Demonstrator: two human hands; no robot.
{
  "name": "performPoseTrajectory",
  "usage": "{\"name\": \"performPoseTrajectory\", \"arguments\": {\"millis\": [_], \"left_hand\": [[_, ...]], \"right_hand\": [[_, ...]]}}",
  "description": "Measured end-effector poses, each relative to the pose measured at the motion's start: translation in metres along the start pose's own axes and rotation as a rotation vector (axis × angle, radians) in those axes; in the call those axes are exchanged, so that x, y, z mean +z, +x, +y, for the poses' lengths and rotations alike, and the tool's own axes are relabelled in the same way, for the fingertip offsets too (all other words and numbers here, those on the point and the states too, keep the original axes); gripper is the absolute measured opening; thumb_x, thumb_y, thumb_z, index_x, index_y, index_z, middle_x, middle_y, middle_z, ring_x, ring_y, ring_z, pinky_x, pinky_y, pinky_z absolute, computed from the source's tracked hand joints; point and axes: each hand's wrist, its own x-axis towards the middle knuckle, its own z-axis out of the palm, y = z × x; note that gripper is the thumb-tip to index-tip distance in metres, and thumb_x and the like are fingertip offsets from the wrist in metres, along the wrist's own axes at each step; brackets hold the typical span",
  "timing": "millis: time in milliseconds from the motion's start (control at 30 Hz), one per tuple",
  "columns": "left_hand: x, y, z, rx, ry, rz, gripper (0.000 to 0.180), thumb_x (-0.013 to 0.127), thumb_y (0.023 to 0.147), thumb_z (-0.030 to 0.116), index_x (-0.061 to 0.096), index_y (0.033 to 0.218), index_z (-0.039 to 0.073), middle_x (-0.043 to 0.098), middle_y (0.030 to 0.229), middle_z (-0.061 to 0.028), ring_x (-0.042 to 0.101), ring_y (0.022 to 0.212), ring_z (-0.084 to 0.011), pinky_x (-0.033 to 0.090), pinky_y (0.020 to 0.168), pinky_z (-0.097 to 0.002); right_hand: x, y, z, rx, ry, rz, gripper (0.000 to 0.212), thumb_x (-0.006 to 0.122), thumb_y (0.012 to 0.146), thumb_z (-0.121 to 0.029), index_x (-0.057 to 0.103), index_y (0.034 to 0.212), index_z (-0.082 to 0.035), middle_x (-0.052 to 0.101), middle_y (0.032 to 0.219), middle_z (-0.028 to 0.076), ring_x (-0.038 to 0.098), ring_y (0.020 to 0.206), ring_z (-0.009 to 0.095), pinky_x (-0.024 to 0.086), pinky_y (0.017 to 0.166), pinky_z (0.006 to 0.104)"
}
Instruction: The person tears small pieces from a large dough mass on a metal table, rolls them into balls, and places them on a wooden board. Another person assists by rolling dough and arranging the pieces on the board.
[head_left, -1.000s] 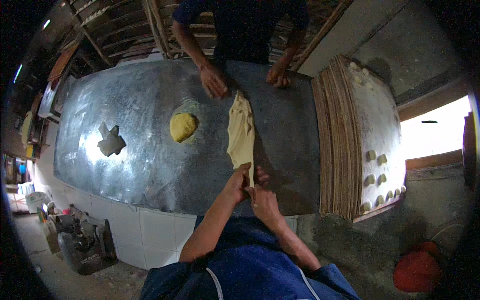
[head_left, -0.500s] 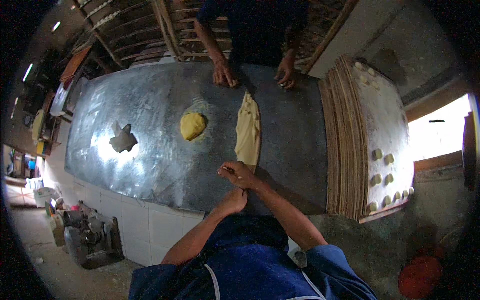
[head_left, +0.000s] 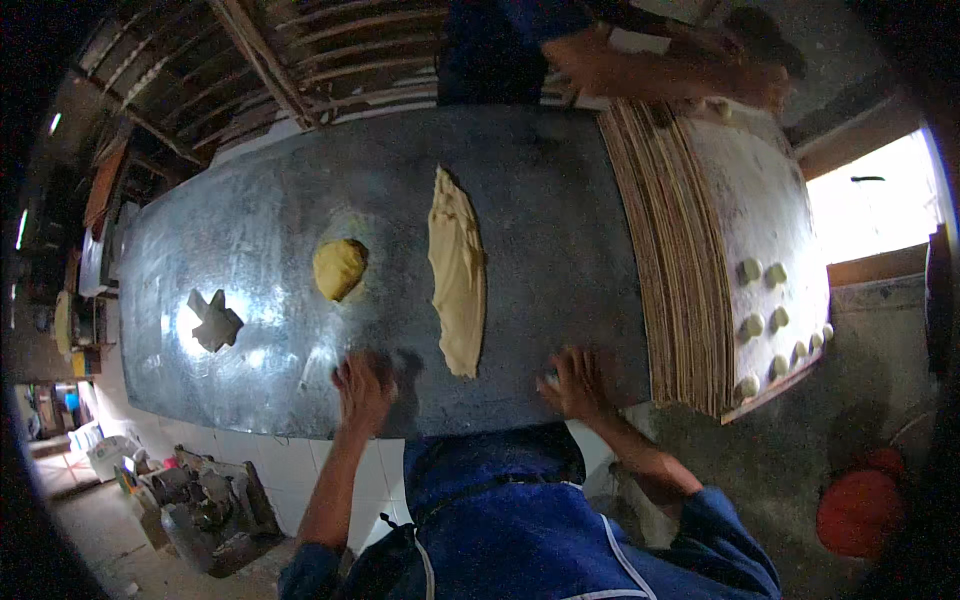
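Note:
A long strip of pale dough (head_left: 458, 280) lies lengthwise across the metal table (head_left: 540, 230), pointed at its far end. To the left of its near end is my left hand (head_left: 366, 392), empty, with fingers spread at the table's near edge. On the other side my right hand (head_left: 578, 386) also has its fingers apart and holds nothing. Both hands are slightly blurred and clear of the dough. Farther left sits a rounded yellow lump (head_left: 339, 268), apparently dough or fat. Beyond it lies a crumpled grey piece (head_left: 214, 320), perhaps cloth or plastic.
At the right stands a tall stack of boards (head_left: 675, 260), its top bearing several small dough pieces (head_left: 751, 325). Across the table a co-worker's arm (head_left: 650, 72) stretches over the stack's far end. Machinery (head_left: 205, 505) is on the floor at lower left; a red object (head_left: 858, 510) is at lower right.
My hands have let go of the dough strip's near end and moved apart to either side. The co-worker's hands have left the table's far edge and swung right toward the boards.

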Motion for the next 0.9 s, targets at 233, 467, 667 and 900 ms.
{"name": "performPoseTrajectory", "arguments": {"millis": [233,467,667,900], "left_hand": [[0.061,-0.006,0.087,-0.105,-0.256,0.018,0.032,0.061,0.096,0.016,0.053,0.117,-0.007,0.055,0.123,-0.0298,0.055,0.106,-0.0444,0.044,0.092,-0.0539],[0.030,0.071,0.065,-0.423,-0.424,0.181,0.025,0.064,0.092,0.007,0.051,0.110,-0.005,0.055,0.107,-0.0239,0.057,0.097,-0.0418,0.048,0.085,-0.0502],[0.028,0.002,0.054,-0.170,-0.585,-0.017,0.022,0.062,0.094,0.008,0.051,0.108,-0.005,0.054,0.100,-0.0250,0.056,0.091,-0.0422,0.046,0.077,-0.0518],[0.027,0.023,0.087,-0.135,-0.464,0.196,0.017,0.057,0.097,0.009,0.050,0.107,-0.003,0.052,0.100,-0.0241,0.054,0.089,-0.0419,0.045,0.080,-0.0509]], "right_hand": [[0.045,0.040,-0.059,0.377,0.555,-0.281,0.043,0.070,0.093,-0.026,0.046,0.117,0.000,0.055,0.094,0.019,0.053,0.092,0.034,0.041,0.085,0.0496],[0.009,0.084,-0.024,0.126,0.377,-0.088,0.030,0.070,0.091,-0.015,0.043,0.093,-0.003,0.049,0.079,0.014,0.050,0.081,0.028,0.042,0.079,0.0442],[-0.012,0.036,0.005,0.461,0.758,-0.553,0.028,0.070,0.090,-0.013,0.045,0.096,-0.002,0.048,0.078,0.013,0.050,0.073,0.026,0.043,0.071,0.0417],[0.030,0.056,-0.036,0.054,0.247,0.071,0.033,0.074,0.086,-0.007,0.045,0.100,-0.003,0.048,0.075,0.012,0.048,0.065,0.022,0.043,0.063,0.0422]]}}
